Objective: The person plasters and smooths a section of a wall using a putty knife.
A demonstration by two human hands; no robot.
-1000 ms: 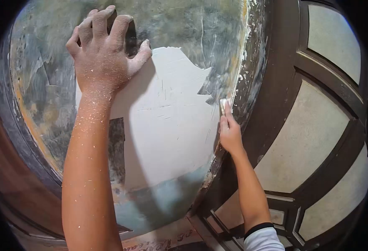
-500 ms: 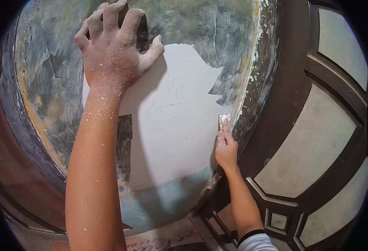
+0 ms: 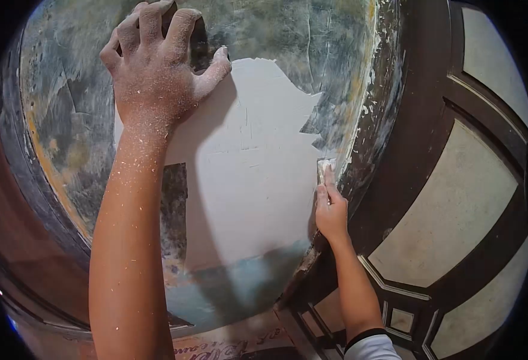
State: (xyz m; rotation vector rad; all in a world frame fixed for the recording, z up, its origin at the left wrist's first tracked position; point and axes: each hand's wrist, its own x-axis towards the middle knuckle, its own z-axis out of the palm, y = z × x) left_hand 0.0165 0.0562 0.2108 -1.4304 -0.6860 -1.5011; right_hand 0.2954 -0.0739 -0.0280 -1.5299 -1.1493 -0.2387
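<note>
My left hand, coated in pale dust, is raised against the dark mottled wall panel. Its fingers are apart and bent, and their tips are partly cut off at the top. Below and right of it lies a broad patch of smooth white surface with a jagged upper right edge. My right hand grips a small putty knife with the forefinger laid along the blade. That blade is at the patch's right edge, with white material on it. The knife's handle is mostly hidden in the hand.
A curved dark border with flaking white paint runs down the right side. Beyond it stands dark woodwork with pale inset panels. A pale blue-green strip lies under the white patch, and red lettering shows at the bottom.
The putty knife and my right hand have shifted slightly right along the patch's edge. My left hand stays against the panel, sitting slightly higher and further left in view.
</note>
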